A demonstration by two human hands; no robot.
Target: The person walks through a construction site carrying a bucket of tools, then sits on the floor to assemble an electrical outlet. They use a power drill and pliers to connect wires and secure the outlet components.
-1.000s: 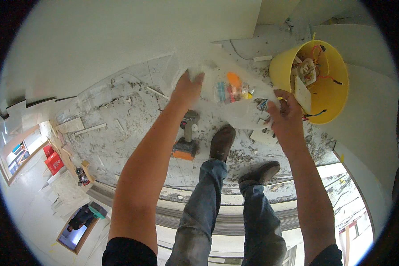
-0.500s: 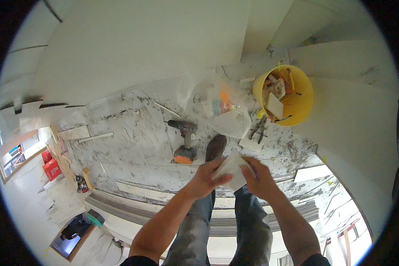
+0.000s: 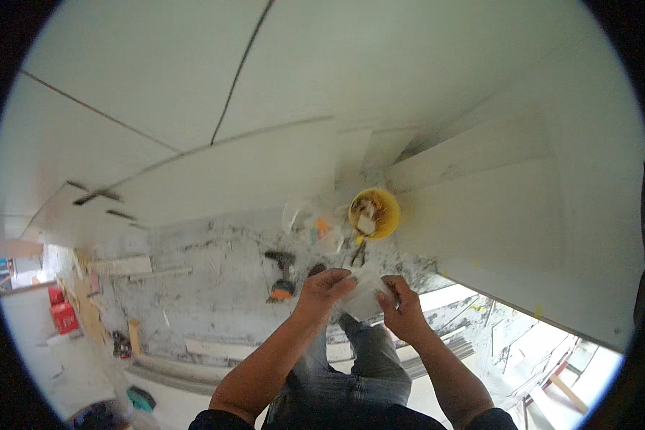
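Note:
My left hand (image 3: 326, 290) and my right hand (image 3: 401, 301) pinch opposite sides of a whitish, partly see-through packet (image 3: 365, 294) held over my legs. Beyond it on the dusty floor lie a clear plastic bag (image 3: 301, 218) with colored items inside, a black cordless drill (image 3: 281, 264) with an orange-trimmed battery, and black pliers (image 3: 358, 254). A yellow bucket (image 3: 387, 215) full of scraps and wires stands just right of the bag.
A large white wall (image 3: 251, 172) with dark seams rises ahead; panels (image 3: 494, 215) flank me on the right. Red boxes (image 3: 64, 317) and long boards (image 3: 150, 373) are at the left. A partly visible person (image 3: 93, 416) is at the lower left edge, beside a teal object (image 3: 141, 398).
Both hands have left the plastic bag and now hold the packet near my body. My view has tilted up, showing more wall, with the bucket and drill appearing smaller.

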